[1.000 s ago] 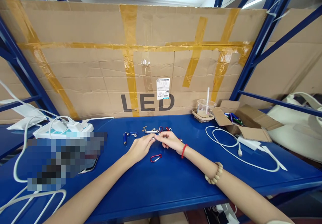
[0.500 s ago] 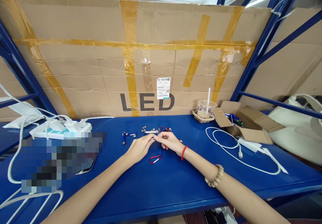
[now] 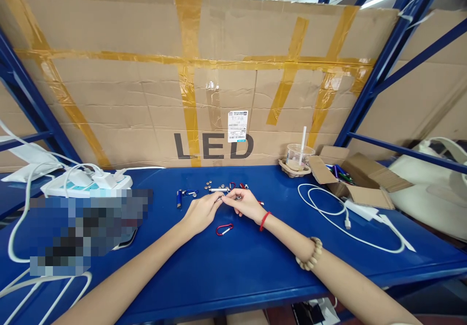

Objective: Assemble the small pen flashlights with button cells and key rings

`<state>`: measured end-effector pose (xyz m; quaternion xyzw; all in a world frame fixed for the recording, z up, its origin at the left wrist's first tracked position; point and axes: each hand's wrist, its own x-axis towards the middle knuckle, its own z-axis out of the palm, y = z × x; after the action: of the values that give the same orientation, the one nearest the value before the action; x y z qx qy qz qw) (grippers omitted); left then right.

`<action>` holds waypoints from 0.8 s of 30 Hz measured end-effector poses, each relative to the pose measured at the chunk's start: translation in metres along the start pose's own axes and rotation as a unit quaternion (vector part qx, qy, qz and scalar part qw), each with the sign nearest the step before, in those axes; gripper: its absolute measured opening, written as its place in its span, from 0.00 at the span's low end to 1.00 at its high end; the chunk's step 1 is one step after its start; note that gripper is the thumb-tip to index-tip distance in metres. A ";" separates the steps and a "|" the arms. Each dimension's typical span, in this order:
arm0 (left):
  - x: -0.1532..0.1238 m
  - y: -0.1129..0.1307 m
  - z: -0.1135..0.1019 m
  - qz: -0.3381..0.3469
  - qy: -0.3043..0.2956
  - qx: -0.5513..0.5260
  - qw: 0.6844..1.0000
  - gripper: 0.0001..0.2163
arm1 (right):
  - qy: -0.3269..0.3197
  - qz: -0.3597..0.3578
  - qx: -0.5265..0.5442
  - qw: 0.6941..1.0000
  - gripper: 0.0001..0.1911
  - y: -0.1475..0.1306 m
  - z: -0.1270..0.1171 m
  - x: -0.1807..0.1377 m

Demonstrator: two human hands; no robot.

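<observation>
My left hand (image 3: 200, 213) and my right hand (image 3: 245, 203) meet over the middle of the blue table, fingertips pinched together. Between them is a small shiny piece, mostly hidden by the fingers, whose kind I cannot make out. Just in front of the hands lies a red carabiner (image 3: 224, 229) with a silver gate. Behind the fingers rests a silver tube (image 3: 219, 190), with several small button cells (image 3: 208, 185) beside it. Red metal parts (image 3: 242, 186) lie partly behind my right hand. To the left stands a blue cylinder (image 3: 179, 199), near a blue carabiner (image 3: 191, 191).
At the right are an open cardboard box (image 3: 368, 196) holding colourful items, a white cable (image 3: 317, 203) and a plastic cup with a straw (image 3: 297, 155). A white power strip (image 3: 120, 187) sits at left, near a partly blurred phone (image 3: 127, 240). A large cardboard sheet (image 3: 153, 106) closes the back.
The hands stay pinched together in almost the same place over the table. The whole view has shifted slightly; the objects lie as before.
</observation>
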<state>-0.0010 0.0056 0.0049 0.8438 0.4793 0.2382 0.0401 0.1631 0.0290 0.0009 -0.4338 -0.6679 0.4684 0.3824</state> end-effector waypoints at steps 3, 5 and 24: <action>0.000 0.001 -0.001 0.001 0.000 -0.013 1.000 0.13 | 0.039 -0.044 -0.042 0.997 0.19 0.002 0.000 0.000; 0.000 0.002 -0.002 0.005 -0.001 -0.024 1.000 0.13 | 0.059 -0.092 -0.077 0.991 0.19 0.003 -0.001 0.000; -0.003 0.002 -0.001 0.025 0.021 -0.053 0.998 0.13 | 0.054 -0.185 -0.078 0.978 0.16 -0.003 -0.008 -0.003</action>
<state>-0.0013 0.0020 0.0058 0.8468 0.4458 0.2821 0.0685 0.1709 0.0282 0.0061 -0.3561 -0.7494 0.3115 0.4632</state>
